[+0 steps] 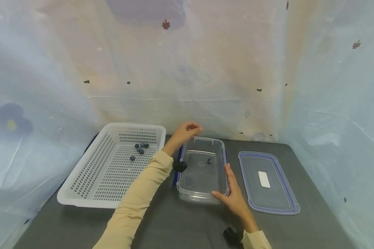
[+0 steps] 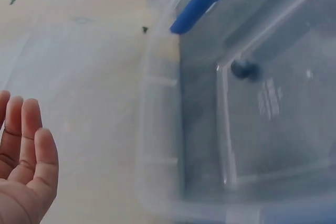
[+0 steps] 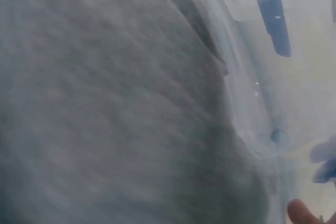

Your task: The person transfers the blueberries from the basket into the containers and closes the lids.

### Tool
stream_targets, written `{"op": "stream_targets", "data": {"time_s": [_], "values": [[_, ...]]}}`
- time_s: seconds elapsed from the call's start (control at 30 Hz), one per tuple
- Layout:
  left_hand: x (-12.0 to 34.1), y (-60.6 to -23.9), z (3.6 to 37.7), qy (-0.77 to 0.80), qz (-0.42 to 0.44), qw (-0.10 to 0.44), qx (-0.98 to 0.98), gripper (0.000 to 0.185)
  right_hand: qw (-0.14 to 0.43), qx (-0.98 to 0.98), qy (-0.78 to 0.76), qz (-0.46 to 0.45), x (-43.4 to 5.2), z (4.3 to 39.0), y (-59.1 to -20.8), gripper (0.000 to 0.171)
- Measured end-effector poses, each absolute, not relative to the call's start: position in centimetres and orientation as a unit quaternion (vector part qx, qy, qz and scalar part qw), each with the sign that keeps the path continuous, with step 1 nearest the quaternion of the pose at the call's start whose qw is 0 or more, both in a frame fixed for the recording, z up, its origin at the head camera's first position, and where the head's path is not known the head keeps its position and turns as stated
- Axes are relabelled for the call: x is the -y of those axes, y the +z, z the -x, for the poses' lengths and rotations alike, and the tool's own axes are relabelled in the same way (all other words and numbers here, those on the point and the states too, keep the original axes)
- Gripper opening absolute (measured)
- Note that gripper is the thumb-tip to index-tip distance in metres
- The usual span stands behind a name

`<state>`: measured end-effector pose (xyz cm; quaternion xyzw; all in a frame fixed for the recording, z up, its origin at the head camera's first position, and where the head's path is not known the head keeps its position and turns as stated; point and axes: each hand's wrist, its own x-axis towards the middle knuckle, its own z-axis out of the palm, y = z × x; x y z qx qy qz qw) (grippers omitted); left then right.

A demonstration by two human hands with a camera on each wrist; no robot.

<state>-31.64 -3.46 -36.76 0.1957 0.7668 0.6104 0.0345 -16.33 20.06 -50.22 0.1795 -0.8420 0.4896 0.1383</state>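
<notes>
From the head view I see my left hand (image 1: 187, 132) raised over the far left corner of the clear plastic container (image 1: 203, 168), its fingers loosely curled and holding nothing; the left wrist view shows those fingers (image 2: 29, 150) relaxed and close together, with an empty palm. My right hand (image 1: 233, 195) rests against the container's near right corner, fingers straight and lying together along the right wall, thumb at the front edge. The container sits on the dark table (image 1: 180, 224), between the white perforated basket (image 1: 110, 166) on its left and the blue-rimmed lid (image 1: 268, 181) lying flat on its right. One blueberry (image 1: 209, 161) lies on the container's floor, toward the far right; I also catch it through the left wrist view (image 2: 244, 70). A small cluster of blueberries (image 1: 140, 148) sits in the basket's far half. The right wrist view is mostly blurred grey table, with only a fingertip (image 3: 303, 213) showing.
</notes>
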Motion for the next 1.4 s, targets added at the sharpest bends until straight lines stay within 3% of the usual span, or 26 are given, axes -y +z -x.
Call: {"op": "stream_targets", "data": {"time_s": [0.5,0.9,1.13,1.4], "values": [[14.6,-35.6,29.5,0.601,-0.169,-0.062,-0.779,0.032,0.096,0.880,0.424,-0.193,-20.5,17.2,-48.2,0.111],[20.7,-35.2,26.5,0.581,-0.103,-0.038,-0.807,0.033,0.074,0.877,0.439,-0.183,-20.2,17.2,-48.0,0.112],[24.0,-40.7,29.4,0.566,-0.056,-0.042,-0.822,0.034,0.081,0.871,0.450,-0.180,-20.3,17.3,-48.4,0.111],[25.3,-42.6,29.6,0.529,0.003,-0.015,-0.849,0.034,0.085,0.865,0.461,-0.179,-20.4,17.3,-48.6,0.110]]}}
